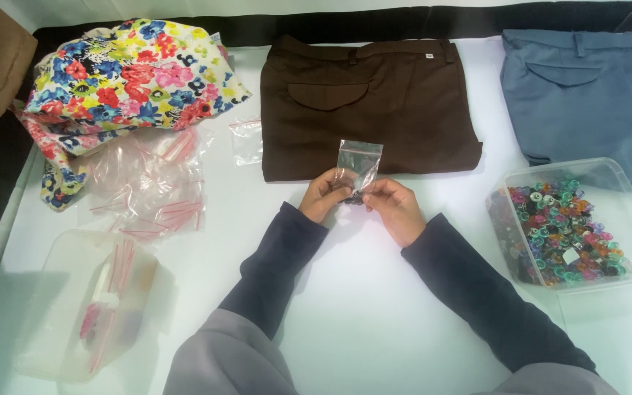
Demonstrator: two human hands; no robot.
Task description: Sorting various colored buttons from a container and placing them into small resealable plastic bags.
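At the centre of the frame, both hands meet over the white table (374, 307), pinching one small clear plastic zip bag (358, 162) that stands upright; the left hand (325, 194) and right hand (395, 208) each press fingertips on its lower end, where something small and dark sits. Behind lie two folded trousers, one brown (367, 102), one blue (587, 95). At right, one clear tub (627, 197) holds many coloured buttons (565, 230). At left, loose crinkly bags (148, 183) and floral fabric (126, 73).
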